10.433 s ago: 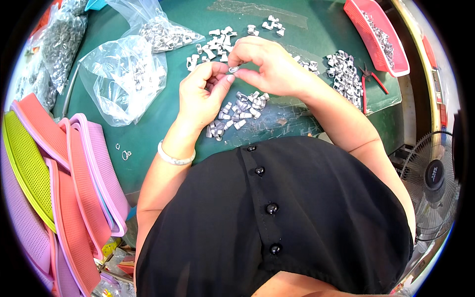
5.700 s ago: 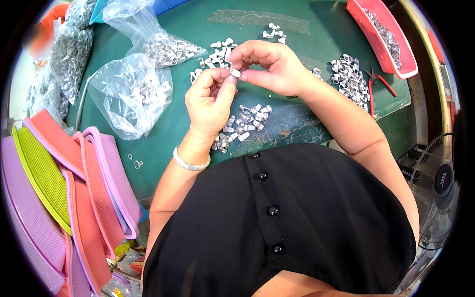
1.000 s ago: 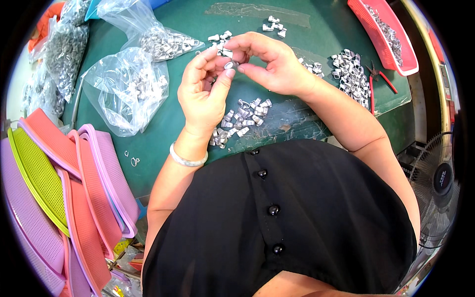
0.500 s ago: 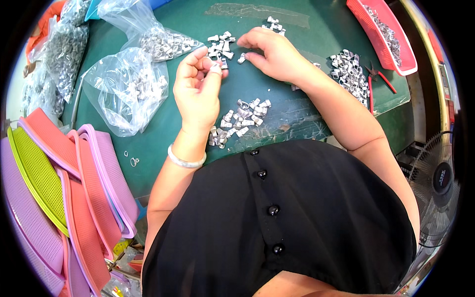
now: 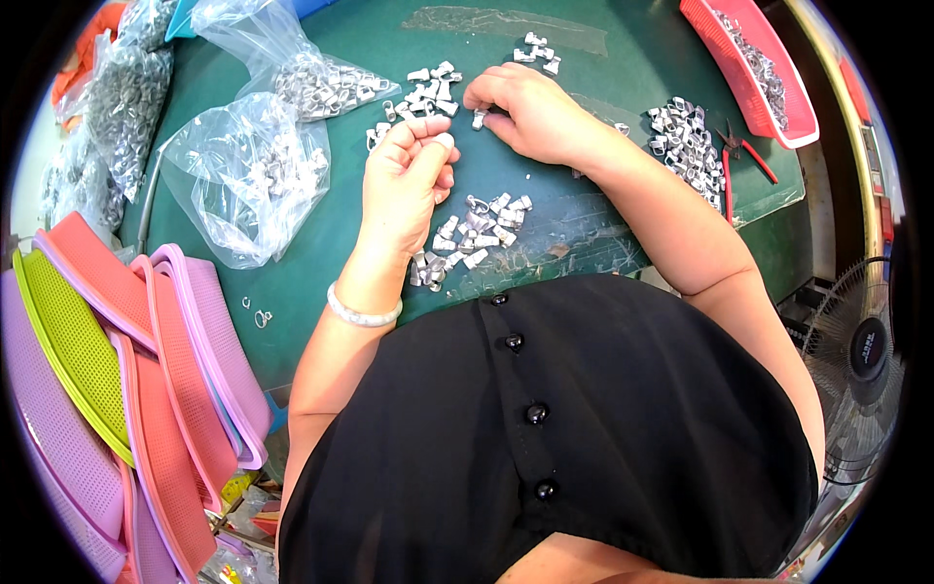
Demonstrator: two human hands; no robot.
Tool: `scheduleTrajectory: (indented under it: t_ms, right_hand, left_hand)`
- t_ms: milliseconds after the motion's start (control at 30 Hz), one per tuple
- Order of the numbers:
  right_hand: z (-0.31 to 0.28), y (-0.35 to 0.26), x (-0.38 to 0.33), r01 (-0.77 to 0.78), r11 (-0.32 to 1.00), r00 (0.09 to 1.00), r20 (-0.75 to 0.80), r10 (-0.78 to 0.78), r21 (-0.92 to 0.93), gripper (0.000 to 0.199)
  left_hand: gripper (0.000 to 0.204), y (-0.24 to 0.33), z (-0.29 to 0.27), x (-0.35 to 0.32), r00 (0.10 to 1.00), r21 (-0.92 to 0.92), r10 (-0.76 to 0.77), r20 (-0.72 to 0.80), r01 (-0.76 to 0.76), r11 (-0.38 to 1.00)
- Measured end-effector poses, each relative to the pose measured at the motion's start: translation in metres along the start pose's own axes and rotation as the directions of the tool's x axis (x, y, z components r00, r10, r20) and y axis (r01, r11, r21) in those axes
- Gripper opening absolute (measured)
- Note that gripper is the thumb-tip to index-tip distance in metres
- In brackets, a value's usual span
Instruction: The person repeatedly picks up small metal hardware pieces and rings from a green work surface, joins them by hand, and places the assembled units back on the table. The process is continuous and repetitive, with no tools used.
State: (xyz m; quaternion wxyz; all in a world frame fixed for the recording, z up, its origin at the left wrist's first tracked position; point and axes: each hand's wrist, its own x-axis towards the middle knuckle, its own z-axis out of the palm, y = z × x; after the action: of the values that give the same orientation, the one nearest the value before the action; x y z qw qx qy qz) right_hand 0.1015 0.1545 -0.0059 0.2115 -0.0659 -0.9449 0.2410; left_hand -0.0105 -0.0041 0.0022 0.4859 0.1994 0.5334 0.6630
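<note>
On the green table, my left hand [image 5: 401,190] is curled closed, thumb pressed against the fingers; whatever it pinches is hidden. To its right, my right hand [image 5: 545,115] holds a small silver metal piece [image 5: 479,119] between thumb and forefinger. Just beyond both hands lies a loose cluster of similar silver pieces [image 5: 430,92], with a few more beside my left fingertips. Another pile of silver pieces [image 5: 479,232] lies nearer my body, between my forearms. A small group of silver pieces [image 5: 537,54] rests past my right hand.
Clear plastic bags [image 5: 248,180] of silver pieces lie at left. Stacked plastic baskets [image 5: 180,360] stand at near left. On the right are a larger heap of pieces [image 5: 681,136], red-handled pliers [image 5: 728,161] and a pink basket [image 5: 803,122] of metal parts. A fan [image 5: 868,348] stands beyond the table's right edge.
My left hand has shifted right and slightly nearer, uncovering silver pieces beyond it. My right hand has moved slightly nearer, its fingers closing on a silver metal piece.
</note>
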Motion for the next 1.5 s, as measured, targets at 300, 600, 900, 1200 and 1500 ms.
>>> scheduleTrajectory:
  t_ms: [300, 600, 900, 1200, 1500]
  right_hand:
    - [-0.009, -0.028, 0.002, 0.172, 0.960, 0.981, -0.130, -0.146, 0.219, 0.040]
    - [-0.010, -0.028, 0.000, 0.133, 0.886, 0.984, -0.166, -0.064, 0.445, 0.043]
    - [-0.012, -0.032, 0.000, 0.194, 0.922, 0.965, -0.232, -0.119, 0.336, 0.041]
    - [-0.040, -0.006, 0.004, 0.194, 0.949, 0.966, 0.121, -0.229, 0.250, 0.022]
    - [-0.058, 0.034, -0.001, -0.160, 0.981, 0.987, 0.002, 0.161, -0.109, 0.016]
  left_hand:
    - [0.024, 0.000, 0.007, -0.002, 0.999, 0.139, -0.026, -0.025, 0.029, 0.990]
    - [0.015, -0.015, 0.001, 0.001, 0.907, 0.343, 0.421, 0.022, -0.403, 0.848]
    - [0.018, -0.014, 0.001, 0.002, 0.854, 0.349, 0.520, 0.031, -0.497, 0.795]
    - [0.022, -0.019, -0.001, 0.006, 0.897, 0.393, 0.434, 0.084, -0.430, 0.813]
    - [0.016, -0.014, -0.001, 0.002, 0.935, 0.490, 0.351, 0.056, -0.332, 0.806]
